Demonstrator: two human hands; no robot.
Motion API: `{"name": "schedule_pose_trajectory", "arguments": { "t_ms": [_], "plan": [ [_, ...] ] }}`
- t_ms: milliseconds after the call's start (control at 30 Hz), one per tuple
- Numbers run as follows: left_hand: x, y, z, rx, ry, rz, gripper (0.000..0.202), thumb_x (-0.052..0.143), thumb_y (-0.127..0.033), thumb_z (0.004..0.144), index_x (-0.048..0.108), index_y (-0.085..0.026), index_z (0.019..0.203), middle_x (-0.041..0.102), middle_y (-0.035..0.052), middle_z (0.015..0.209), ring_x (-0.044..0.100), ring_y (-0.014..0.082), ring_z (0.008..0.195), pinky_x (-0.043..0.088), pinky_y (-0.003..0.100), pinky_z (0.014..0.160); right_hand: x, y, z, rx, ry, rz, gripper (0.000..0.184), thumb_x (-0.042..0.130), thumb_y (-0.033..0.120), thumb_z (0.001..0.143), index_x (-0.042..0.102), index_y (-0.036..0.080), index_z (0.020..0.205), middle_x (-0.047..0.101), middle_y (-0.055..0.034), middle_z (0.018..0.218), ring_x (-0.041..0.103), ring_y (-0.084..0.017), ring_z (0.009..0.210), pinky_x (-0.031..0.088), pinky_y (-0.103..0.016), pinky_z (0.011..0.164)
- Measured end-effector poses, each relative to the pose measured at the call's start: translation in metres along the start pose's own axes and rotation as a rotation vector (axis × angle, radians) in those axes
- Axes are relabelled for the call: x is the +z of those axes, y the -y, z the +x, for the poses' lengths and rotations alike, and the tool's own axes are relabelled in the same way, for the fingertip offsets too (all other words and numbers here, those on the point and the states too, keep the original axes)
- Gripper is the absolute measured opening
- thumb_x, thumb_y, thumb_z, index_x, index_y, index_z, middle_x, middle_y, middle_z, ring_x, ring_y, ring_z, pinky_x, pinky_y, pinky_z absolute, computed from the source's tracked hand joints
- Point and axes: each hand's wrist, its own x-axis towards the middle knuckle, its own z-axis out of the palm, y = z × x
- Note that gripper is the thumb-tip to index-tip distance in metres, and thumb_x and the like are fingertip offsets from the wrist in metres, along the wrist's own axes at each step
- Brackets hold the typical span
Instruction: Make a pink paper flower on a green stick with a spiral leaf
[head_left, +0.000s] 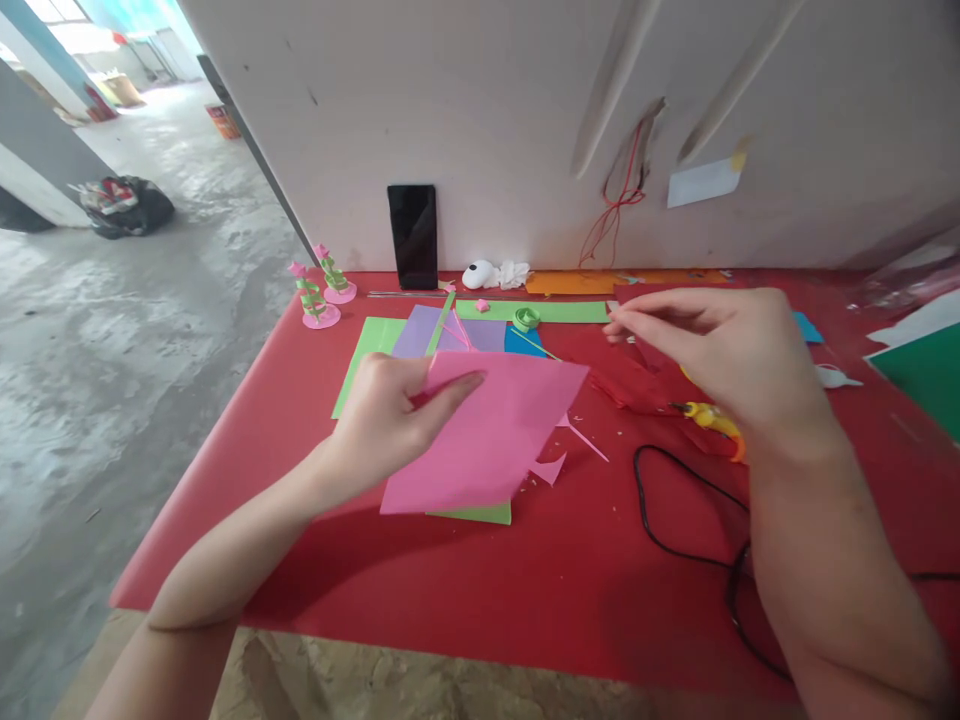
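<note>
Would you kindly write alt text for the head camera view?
The left hand holds a pink sheet above a red table; the right hand hovers, pinched, its contents unclear. Behind are a purple sheet, two small flowers and an upright black phone.

Left hand (386,415) holding pink sheet (499,430) (green paper (486,513) beneath), right hand (731,355) above red table (450,590), black phone (413,237) propped behind

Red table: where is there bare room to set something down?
Bare: the front strip between pink sheet and near edge, left of the black cable; also left of the green sheet, nearer than the ornaments. Crowded: the back, by the phone, and around the yellow tool.
</note>
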Motion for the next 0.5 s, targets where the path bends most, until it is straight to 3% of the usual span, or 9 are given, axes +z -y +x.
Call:
{"name": "schedule_pose_trajectory", "arguments": {
  "t_ms": [100,200,300,367,500],
  "plan": [
    [0.005,0.005,0.007,-0.258,0.216,-0.132,0.051,0.062,-0.035,0.079,0.028,-0.018,0.045,0.027,-0.0057,0.043,0.028,0.0033,0.038,0.017,0.019,0.035,0.004,0.017,-0.010,0.023,0.277,0.191,0.022,0.064,0.042,0.079,0.073,0.024,0.088,0.075,-0.0014,0.086,0.071,-0.017,0.082,0.058,-0.031,0.074],
    [0.009,0.010,0.011,-0.412,0.328,-0.301,0.042,0.066,-0.040,0.075,0.042,-0.017,0.050,0.039,-0.0042,0.046,0.038,0.0052,0.039,0.025,0.018,0.035,0.007,0.026,-0.014,0.024,0.514,0.199,0.018,0.067,0.038,0.075,0.073,0.025,0.087,0.075,0.0000,0.084,0.070,-0.014,0.076,0.058,-0.026,0.065],
    [0.012,0.012,0.013,-0.526,0.316,-0.498,0.043,0.067,-0.054,0.072,0.053,-0.016,0.059,0.051,-0.0019,0.051,0.047,0.0073,0.041,0.033,0.018,0.036,0.005,0.026,-0.011,0.048,0.594,0.253,0.010,0.064,0.031,0.077,0.071,0.024,0.079,0.073,0.0018,0.073,0.067,-0.011,0.063,0.054,-0.021,0.055],
    [0.013,0.013,0.013,-0.562,0.253,-0.569,0.046,0.066,-0.061,0.070,0.056,-0.016,0.064,0.056,-0.0007,0.054,0.051,0.0089,0.044,0.038,0.019,0.038,0.004,0.027,-0.010,0.100,0.621,0.321,0.015,0.063,0.035,0.078,0.071,0.023,0.084,0.073,0.0010,0.074,0.067,-0.011,0.062,0.052,-0.020,0.052],
    [0.013,0.018,0.013,-0.466,0.213,-0.426,0.046,0.064,-0.057,0.077,0.056,-0.015,0.059,0.055,-0.0013,0.050,0.051,0.0090,0.041,0.035,0.020,0.037,0.006,0.029,-0.013,0.148,0.710,0.390,0.027,0.064,0.045,0.079,0.070,0.021,0.090,0.074,-0.0009,0.079,0.067,-0.012,0.064,0.051,-0.021,0.054]
  ]
}}
